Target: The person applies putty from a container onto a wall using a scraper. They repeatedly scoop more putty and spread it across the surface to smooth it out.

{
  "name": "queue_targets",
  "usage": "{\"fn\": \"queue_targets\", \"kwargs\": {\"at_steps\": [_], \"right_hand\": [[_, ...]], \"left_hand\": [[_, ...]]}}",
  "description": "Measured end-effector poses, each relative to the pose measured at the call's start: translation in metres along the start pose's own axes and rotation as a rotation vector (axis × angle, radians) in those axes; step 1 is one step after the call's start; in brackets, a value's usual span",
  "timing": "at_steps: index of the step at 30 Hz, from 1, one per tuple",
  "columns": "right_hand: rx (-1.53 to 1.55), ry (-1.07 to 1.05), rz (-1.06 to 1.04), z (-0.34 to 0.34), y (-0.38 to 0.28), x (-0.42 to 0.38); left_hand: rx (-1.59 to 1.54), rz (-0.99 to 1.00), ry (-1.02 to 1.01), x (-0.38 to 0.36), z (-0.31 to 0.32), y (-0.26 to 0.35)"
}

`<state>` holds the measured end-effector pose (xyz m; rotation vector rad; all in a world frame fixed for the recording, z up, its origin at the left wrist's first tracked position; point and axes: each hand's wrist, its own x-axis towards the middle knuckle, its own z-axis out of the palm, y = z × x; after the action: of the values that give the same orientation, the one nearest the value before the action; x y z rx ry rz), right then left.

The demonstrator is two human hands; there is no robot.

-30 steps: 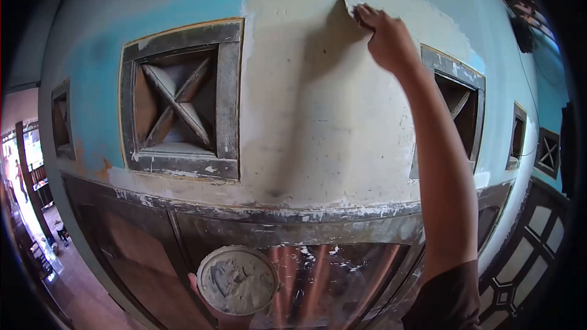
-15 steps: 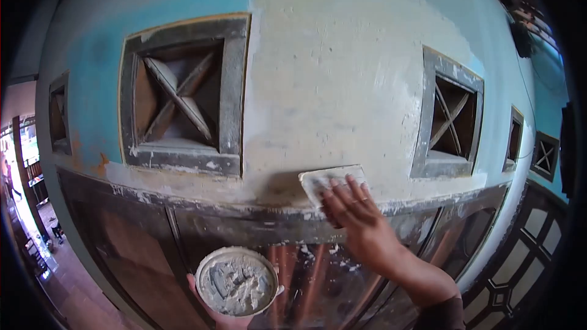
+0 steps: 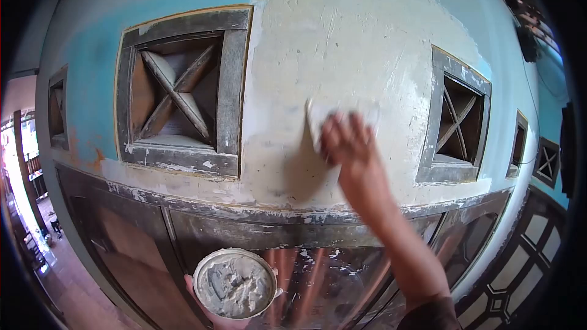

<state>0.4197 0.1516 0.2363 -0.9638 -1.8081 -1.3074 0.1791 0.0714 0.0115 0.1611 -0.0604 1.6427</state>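
Note:
My right hand (image 3: pixel 351 140) is closed on a flat, pale spreading blade (image 3: pixel 315 116), which lies against the cream-coated wall (image 3: pixel 342 43) between two framed vents. The blade is blurred, and its far part blends into the wall. Low in the view, my left hand (image 3: pixel 205 308) holds a round tub (image 3: pixel 235 283) from beneath and its left side. Thick grey-white paste with an uneven surface fills the tub, and a darker grey patch shows in it.
A wooden vent (image 3: pixel 174 91) with crossed slats is left of my right hand, another vent (image 3: pixel 455 123) right of it. Below runs a paint-spattered wooden ledge (image 3: pixel 275 215) above dark panels. A bright doorway (image 3: pixel 21 171) stands far left, a dark patterned door (image 3: pixel 513 269) lower right.
My right hand and the blade have moved up the wall, from just above the wooden ledge to between the vents. The tub in my left hand has stayed nearly in place.

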Motion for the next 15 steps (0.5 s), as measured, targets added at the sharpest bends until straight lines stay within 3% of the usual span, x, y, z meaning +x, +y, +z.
{"fn": "queue_targets", "kwargs": {"at_steps": [3,5,8,12,15], "right_hand": [[0.062,-0.252,-0.030,0.007,-0.049,-0.078],[0.175,-0.330,-0.034,-0.008,-0.065,-0.100],[0.307,-0.188,-0.047,-0.055,-0.054,-0.074],[0.077,0.241,0.099,-0.079,0.035,0.045],[0.003,0.237,0.126,-0.069,0.101,0.089]], "left_hand": [[0.234,-0.160,-0.429,0.007,-0.009,0.010],[0.253,-0.087,-0.341,0.013,-0.030,0.009],[0.175,0.003,-0.200,0.021,-0.047,0.012],[0.104,-0.001,-0.160,0.018,-0.043,0.012],[-0.007,-0.003,-0.101,0.019,-0.034,0.010]]}}
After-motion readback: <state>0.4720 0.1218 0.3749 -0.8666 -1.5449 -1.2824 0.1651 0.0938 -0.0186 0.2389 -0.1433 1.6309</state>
